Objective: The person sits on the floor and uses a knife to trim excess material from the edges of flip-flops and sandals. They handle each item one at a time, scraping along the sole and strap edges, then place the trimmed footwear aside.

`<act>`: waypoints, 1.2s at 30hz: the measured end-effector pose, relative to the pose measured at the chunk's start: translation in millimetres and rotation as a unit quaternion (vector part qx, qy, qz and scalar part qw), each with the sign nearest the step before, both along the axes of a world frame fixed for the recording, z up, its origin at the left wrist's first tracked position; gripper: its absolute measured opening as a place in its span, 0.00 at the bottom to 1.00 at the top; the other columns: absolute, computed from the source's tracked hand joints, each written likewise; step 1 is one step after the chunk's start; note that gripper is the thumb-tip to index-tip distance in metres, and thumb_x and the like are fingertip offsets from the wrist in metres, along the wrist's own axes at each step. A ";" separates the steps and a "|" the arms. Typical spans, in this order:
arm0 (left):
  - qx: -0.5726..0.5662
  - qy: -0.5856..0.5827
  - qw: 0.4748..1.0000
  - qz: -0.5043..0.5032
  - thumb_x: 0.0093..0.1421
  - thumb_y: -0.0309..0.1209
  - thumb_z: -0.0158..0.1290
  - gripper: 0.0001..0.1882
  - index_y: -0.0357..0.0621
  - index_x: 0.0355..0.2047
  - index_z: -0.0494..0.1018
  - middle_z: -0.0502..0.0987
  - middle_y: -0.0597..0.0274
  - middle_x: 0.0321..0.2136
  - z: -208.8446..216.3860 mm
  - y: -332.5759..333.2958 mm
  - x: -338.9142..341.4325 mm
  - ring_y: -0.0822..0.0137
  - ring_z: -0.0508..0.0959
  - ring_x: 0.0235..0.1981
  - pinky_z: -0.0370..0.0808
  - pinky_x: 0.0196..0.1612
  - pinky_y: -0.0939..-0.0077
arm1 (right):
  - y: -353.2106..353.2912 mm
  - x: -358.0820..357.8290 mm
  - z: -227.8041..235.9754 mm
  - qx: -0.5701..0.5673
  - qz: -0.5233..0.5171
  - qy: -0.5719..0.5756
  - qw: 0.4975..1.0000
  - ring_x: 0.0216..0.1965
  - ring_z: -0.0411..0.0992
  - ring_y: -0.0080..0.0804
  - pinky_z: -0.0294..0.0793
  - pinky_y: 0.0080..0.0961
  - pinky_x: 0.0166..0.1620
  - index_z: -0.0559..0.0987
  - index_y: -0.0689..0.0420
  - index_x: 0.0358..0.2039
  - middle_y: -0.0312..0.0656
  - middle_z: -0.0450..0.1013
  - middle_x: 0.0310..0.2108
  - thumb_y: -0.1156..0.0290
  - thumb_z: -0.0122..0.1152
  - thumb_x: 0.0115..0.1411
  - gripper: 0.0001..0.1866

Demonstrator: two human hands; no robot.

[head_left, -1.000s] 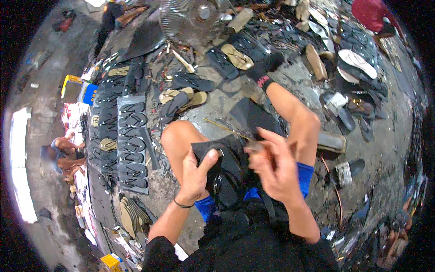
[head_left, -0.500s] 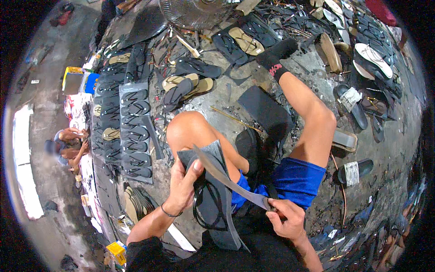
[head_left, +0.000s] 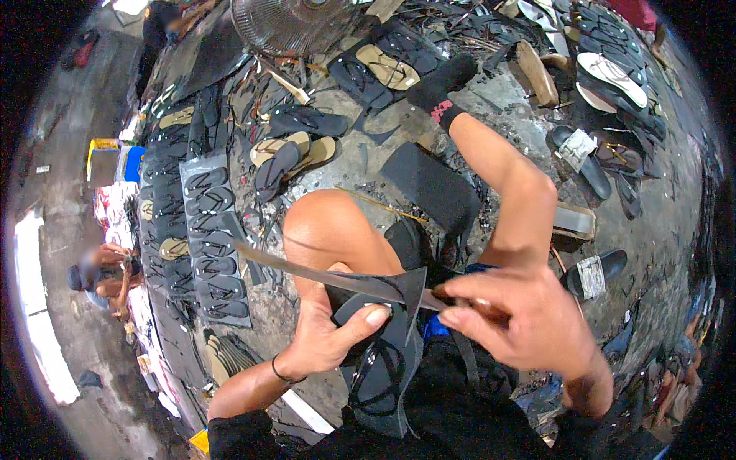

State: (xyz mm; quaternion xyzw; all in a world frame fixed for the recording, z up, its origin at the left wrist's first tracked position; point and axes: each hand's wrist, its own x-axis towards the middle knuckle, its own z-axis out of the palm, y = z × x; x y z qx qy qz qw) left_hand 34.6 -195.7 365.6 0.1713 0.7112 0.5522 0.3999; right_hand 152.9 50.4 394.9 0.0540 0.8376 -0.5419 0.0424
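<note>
My left hand (head_left: 322, 337) grips a black flip-flop (head_left: 372, 391) together with a dark rubber sheet (head_left: 412, 291) under it, its thumb pressed on top. The flip-flop's strap loops show below that thumb. In my right hand (head_left: 529, 318) is the handle of a knife, the fingers closed round it. The knife's long, slightly curved blade (head_left: 299, 272) points left and lies across the top end of the sheet, above my left thumb. Whether the edge is in the rubber I cannot tell. All this is over my lap, beside my bent left knee (head_left: 326, 230).
Rows of dark flip-flops (head_left: 218, 264) lie at the left, and a person (head_left: 115, 276) sits beyond them. A fan (head_left: 291, 27) stands at the far side. A dark slab (head_left: 429, 184) lies between my legs. Loose sandals (head_left: 590, 277) and rubber scraps surround me.
The knife has swung from a slanting position beside the sheet to nearly level across its top end. My right hand has moved up and right; the flip-flop and sheet have shifted and turned slightly.
</note>
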 end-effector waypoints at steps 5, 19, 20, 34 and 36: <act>-0.004 -0.022 0.993 -0.114 0.56 0.30 0.66 0.18 0.36 0.43 0.73 0.77 0.64 0.37 46.9 54.3 -37.3 0.75 0.76 0.39 0.73 0.44 0.76 | 28.6 -20.3 -6.9 -0.273 0.075 -0.046 0.958 0.31 0.75 0.23 0.73 0.23 0.33 0.74 0.61 0.56 0.40 0.80 0.34 0.64 0.57 0.67 0.20; 0.340 -0.278 0.828 0.348 0.65 0.56 0.48 0.26 0.49 0.49 0.74 0.80 0.62 0.42 -59.7 72.3 58.1 0.60 0.79 0.41 0.77 0.46 0.62 | -39.5 40.9 -65.9 -0.388 -0.211 0.085 0.893 0.30 0.70 0.18 0.72 0.17 0.34 0.67 0.62 0.62 0.41 0.77 0.37 0.68 0.57 0.68 0.25; 0.325 -0.286 0.854 0.290 0.64 0.55 0.51 0.26 0.48 0.50 0.74 0.80 0.63 0.42 -57.1 80.1 47.4 0.62 0.80 0.39 0.78 0.43 0.63 | -45.4 42.2 -67.2 -0.346 -0.252 0.095 0.899 0.28 0.69 0.17 0.71 0.17 0.33 0.67 0.62 0.62 0.37 0.75 0.33 0.67 0.59 0.67 0.25; 0.198 -0.297 0.837 0.414 0.63 0.36 0.58 0.16 0.44 0.49 0.73 0.80 0.64 0.41 -75.3 42.0 76.1 0.64 0.81 0.40 0.80 0.43 0.67 | -74.2 135.8 -70.8 0.056 -0.326 0.011 0.944 0.24 0.77 0.35 0.77 0.28 0.29 0.82 0.58 0.42 0.45 0.80 0.32 0.69 0.69 0.56 0.13; 0.208 -0.295 0.851 0.382 0.62 0.33 0.59 0.18 0.39 0.49 0.72 0.79 0.62 0.41 -75.1 29.8 83.8 0.64 0.81 0.40 0.80 0.43 0.66 | -73.2 123.6 -62.1 0.033 -0.307 0.017 0.951 0.21 0.73 0.31 0.73 0.25 0.26 0.82 0.60 0.41 0.45 0.79 0.29 0.71 0.67 0.57 0.12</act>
